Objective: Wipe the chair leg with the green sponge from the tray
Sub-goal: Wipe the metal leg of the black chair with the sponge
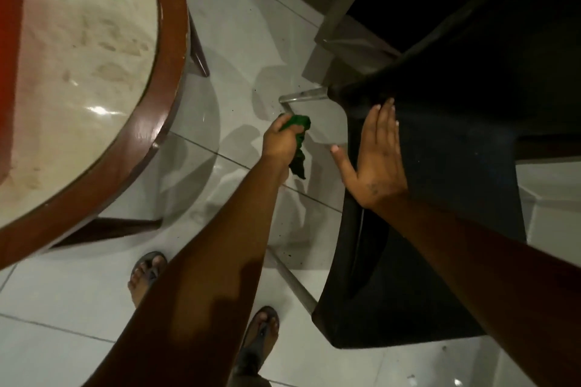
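Fingers of the left hand (280,141) were curled tight around the green sponge (299,148), which sat right against the metal chair leg (287,107), low down by the floor (251,41). The right hand (377,157) lay flat and open on the black chair (440,135), above the leg, gripping nothing. To wipe well, I think the sponge should press firmly and slide along the leg while the flat hand keeps the chair steady.

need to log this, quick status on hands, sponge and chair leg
Left hand shut on green sponge, at the metal chair leg. Right hand open, flat on black chair. Nothing in the way.
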